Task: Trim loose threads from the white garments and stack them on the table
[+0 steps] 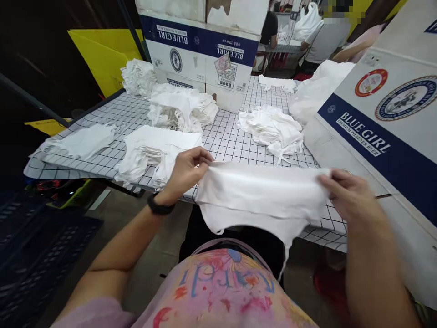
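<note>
A white strappy garment, like a camisole point(259, 191), is stretched sideways over the near table edge, its thin straps hanging toward my lap. My left hand point(187, 173) pinches its upper left corner, a dark band round the wrist. At the opposite corner my right hand point(351, 193), slightly blurred, grips the cloth between thumb and fingers. Just left of the left hand lies a neat stack of folded white garments point(160, 146). Beyond the stretched cloth sits a loose heap of white garments point(271, 130).
The table point(227, 136) has a black-and-white grid cover. A cardboard carton point(194, 59) stands at the back, and another carton point(372, 118) at the right. More white piles point(184, 107) lie at left. Two people point(324, 38) sit farther off. A dark crate point(44, 246) is at lower left.
</note>
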A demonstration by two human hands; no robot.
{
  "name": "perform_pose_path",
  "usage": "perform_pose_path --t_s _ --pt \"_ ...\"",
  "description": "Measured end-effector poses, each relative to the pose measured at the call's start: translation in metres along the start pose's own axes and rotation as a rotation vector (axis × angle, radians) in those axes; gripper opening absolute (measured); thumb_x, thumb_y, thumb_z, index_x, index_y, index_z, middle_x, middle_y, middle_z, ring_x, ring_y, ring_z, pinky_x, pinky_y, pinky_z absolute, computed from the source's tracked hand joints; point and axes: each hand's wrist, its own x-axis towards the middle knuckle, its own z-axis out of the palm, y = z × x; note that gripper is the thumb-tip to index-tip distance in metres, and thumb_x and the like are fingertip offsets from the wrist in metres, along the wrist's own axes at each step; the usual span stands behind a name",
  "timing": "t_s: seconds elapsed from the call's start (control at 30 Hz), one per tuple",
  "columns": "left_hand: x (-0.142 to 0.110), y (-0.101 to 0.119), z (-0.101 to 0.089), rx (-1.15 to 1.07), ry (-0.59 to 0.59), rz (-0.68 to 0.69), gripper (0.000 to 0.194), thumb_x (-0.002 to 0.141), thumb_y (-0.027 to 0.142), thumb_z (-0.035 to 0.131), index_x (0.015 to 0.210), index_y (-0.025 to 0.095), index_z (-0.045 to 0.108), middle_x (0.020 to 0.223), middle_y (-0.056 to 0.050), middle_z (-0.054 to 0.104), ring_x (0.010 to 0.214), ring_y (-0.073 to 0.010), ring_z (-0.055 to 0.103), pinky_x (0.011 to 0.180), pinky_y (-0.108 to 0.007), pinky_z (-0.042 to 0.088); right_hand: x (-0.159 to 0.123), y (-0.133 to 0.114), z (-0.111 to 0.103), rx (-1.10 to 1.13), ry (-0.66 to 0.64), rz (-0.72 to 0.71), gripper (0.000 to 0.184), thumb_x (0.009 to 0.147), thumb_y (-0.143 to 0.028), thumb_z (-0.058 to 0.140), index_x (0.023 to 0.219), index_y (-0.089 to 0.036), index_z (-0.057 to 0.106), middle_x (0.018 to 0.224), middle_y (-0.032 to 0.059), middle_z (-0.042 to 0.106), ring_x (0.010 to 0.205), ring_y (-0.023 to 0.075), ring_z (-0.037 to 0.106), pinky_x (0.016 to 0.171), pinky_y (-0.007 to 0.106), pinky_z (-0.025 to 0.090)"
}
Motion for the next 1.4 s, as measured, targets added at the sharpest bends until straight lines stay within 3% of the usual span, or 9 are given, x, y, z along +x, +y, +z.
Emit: perform_pose_path --t_s 0.2,0.37,0.53,0.67,0.8,0.9,1.1,1.23,1.4 --pt "0.047 -0.096 0.046 0.427 -0.061 -0.156 0.022 0.071 0.004 0.052 0.077 0.019 0.066 0.078 -0.002 0.073 0.075 -0.0191 0.065 0.077 -0.033 0.053 0.069 0.071 0.061 -0.23 -0.18 0.102 0.045 0.069 -0.061 0.08 0.071 -0.019 0.066 0.065 0.0037 0.066 0.059 0.0168 0.059 0.056 0.029 0.047" --pt "0.08 -0.12 0.066 0.552 -0.085 -0.159 0.028 0.074 -0.001 0.048 0.085 0.02 0.065 0.096 -0.007 0.074 0.096 -0.0256 0.068 0.091 -0.04 0.053 0.109 0.091 0.087 -0.432 -0.047 0.007 0.032 0.073 -0.052 0.071 0.072 -0.02 0.065 0.062 0.0037 0.063 0.065 0.0218 0.06 0.067 0.036 0.049" --pt "0.067 -0.122 0.094 0.712 -0.163 -0.006 0.038 0.081 0.003 0.05 0.112 0.019 0.065 0.141 -0.014 0.062 0.14 -0.0352 0.05 0.115 -0.058 0.039 0.11 0.09 0.09 -0.507 -0.011 -0.037 0.036 0.076 -0.046 0.07 0.1 -0.019 0.071 0.079 0.0061 0.071 0.076 0.0245 0.065 0.085 0.043 0.052" --pt "0.051 -0.104 0.134 0.659 -0.47 0.166 0.039 0.1 0.023 0.046 0.137 0.018 0.056 0.16 -0.012 0.048 0.155 -0.0295 0.036 0.13 -0.055 0.026 0.095 0.092 0.085 -0.559 -0.061 -0.075 0.052 0.074 -0.038 0.074 0.121 -0.018 0.068 0.098 0.0089 0.073 0.074 0.0224 0.066 0.087 0.045 0.056" --pt "0.051 -0.082 0.174 0.591 -0.736 0.267 0.049 0.106 0.029 0.041 0.154 0.019 0.044 0.172 -0.009 0.029 0.162 -0.0258 0.023 0.134 -0.05 0.018 0.067 0.089 0.079 -0.584 0.047 -0.159 0.051 0.079 -0.031 0.067 0.127 -0.016 0.065 0.134 0.0189 0.062 0.072 0.0189 0.066 0.085 0.045 0.059" --pt "0.052 -0.077 0.193 0.56 -0.848 0.323 0.053 0.109 0.039 0.038 0.16 0.024 0.037 0.175 -0.006 0.022 0.164 -0.0252 0.015 0.134 -0.054 0.014 0.027 0.079 0.073 -0.575 0.102 -0.183 0.038 0.087 -0.036 0.063 0.119 -0.017 0.069 0.126 0.0161 0.068 0.077 0.0209 0.068 0.082 0.041 0.058" --pt "0.043 -0.087 0.205 0.589 -0.845 0.382 0.056 0.108 0.049 0.039 0.159 0.028 0.04 0.173 -0.005 0.027 0.164 -0.0267 0.017 0.134 -0.06 0.006 -0.071 0.07 0.063 -0.365 -0.175 0.149 0.037 0.095 -0.053 0.061 0.091 -0.02 0.076 0.073 0.0046 0.073 0.061 0.019 0.067 0.065 0.031 0.053" --pt "0.04 -0.093 0.208 0.6 -0.809 0.403 0.055 0.107 0.049 0.039 0.159 0.03 0.041 0.173 -0.002 0.028 0.163 -0.0263 0.019 0.134 -0.059 0.007 -0.108 0.09 0.059 -0.351 -0.307 0.332 0.039 0.092 -0.056 0.063 0.092 -0.019 0.077 0.078 0.0069 0.077 0.059 0.02 0.07 0.059 0.03 0.051" --pt "0.04 -0.094 0.209 0.596 -0.795 0.413 0.056 0.106 0.053 0.04 0.159 0.034 0.04 0.173 0.0 0.029 0.163 -0.0262 0.02 0.134 -0.059 0.005 -0.112 0.123 0.073 -0.23 -0.256 0.36 0.051 0.076 -0.061 0.077 0.103 -0.017 0.075 0.08 0.008 0.076 0.069 0.0217 0.068 0.063 0.031 0.051"
